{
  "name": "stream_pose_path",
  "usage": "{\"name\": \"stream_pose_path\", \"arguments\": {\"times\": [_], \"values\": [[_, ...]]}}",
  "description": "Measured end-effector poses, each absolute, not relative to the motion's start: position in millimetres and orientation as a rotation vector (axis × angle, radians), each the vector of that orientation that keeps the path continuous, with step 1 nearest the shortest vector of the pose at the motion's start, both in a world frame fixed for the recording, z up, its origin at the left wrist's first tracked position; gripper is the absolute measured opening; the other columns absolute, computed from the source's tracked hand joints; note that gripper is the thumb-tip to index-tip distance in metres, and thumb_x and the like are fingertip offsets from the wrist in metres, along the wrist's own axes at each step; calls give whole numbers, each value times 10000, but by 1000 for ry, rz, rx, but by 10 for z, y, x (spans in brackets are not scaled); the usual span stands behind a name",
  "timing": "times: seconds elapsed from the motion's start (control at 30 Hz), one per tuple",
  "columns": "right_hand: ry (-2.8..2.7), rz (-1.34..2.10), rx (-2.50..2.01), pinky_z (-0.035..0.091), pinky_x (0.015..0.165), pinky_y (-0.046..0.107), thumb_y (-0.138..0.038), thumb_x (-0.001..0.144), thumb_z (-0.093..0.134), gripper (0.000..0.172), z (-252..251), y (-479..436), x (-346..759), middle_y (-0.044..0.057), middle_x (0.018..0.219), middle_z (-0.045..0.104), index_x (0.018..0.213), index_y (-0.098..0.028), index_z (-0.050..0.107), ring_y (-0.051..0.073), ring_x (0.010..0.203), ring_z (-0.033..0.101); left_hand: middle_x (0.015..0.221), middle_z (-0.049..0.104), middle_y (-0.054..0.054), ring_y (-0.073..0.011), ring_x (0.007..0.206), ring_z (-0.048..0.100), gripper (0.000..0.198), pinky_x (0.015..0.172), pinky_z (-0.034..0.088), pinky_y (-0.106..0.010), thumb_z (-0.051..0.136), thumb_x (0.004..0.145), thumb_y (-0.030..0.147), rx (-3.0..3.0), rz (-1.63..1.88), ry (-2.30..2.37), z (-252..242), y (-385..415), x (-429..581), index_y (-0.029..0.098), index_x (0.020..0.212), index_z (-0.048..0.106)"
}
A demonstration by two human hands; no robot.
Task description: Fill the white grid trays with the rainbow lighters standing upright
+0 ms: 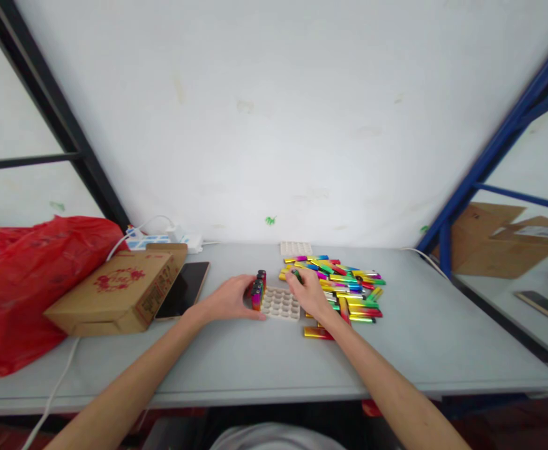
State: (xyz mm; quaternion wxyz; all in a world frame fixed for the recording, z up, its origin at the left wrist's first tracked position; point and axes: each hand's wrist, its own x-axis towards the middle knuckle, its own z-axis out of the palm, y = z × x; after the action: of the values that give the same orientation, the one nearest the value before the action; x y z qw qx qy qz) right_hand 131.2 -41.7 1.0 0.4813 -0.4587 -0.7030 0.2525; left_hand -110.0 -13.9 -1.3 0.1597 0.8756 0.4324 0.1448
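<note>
A white tray (280,304) with round holes lies on the grey table (264,356). A few colourful lighters (258,289) stand upright in its left end. My left hand (229,300) rests against the tray's left side, fingers curled by those standing lighters. My right hand (307,292) is over the tray's right edge, its fingers pinched on a dark green lighter (296,274). A pile of rainbow-coloured lighters (348,290) lies just right of the tray.
A cardboard box (119,290) and a dark phone (184,289) lie at the left, beside a red plastic bag (25,281). A power strip (161,239) with white cables sits by the wall. Another white tray (295,247) lies behind the pile. More boxes (503,247) stand far right.
</note>
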Motion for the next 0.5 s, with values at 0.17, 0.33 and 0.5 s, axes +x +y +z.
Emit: {"name": "stream_pose_path", "arguments": {"times": [0.17, 0.33, 0.5], "values": [[-1739, 600, -1154, 357, 616, 284, -499, 1032, 468, 409, -18, -378, 1324, -28, 654, 530, 726, -228, 487, 156, 630, 489, 1058, 736, -96, -308, 916, 698, 778, 795, 518, -358, 822, 598, 757, 2548, 221, 1137, 99, 8, -1059, 177, 1079, 628], [-1866, 475, -1135, 440, 719, 306, -480, 1088, 408, 365, -55, -356, 1356, 41, 886, 658, 882, -223, 565, 197, 787, 607, 986, 748, -48, -282, 865, 700, 777, 735, 499, -318, 864, 542, 733, 2507, 79, 1008, 178, 141, -1021, 195, 1047, 621], [-2007, 306, -1227, 392, 705, 315, -508, 1086, 453, 402, -78, -364, 1354, 10, 711, 619, 803, -234, 530, 194, 681, 565, 996, 738, -70, -289, 856, 689, 843, 739, 487, -335, 839, 509, 799, 2554, 206, 1073, 91, 117, -1067, 184, 1040, 615]]}}
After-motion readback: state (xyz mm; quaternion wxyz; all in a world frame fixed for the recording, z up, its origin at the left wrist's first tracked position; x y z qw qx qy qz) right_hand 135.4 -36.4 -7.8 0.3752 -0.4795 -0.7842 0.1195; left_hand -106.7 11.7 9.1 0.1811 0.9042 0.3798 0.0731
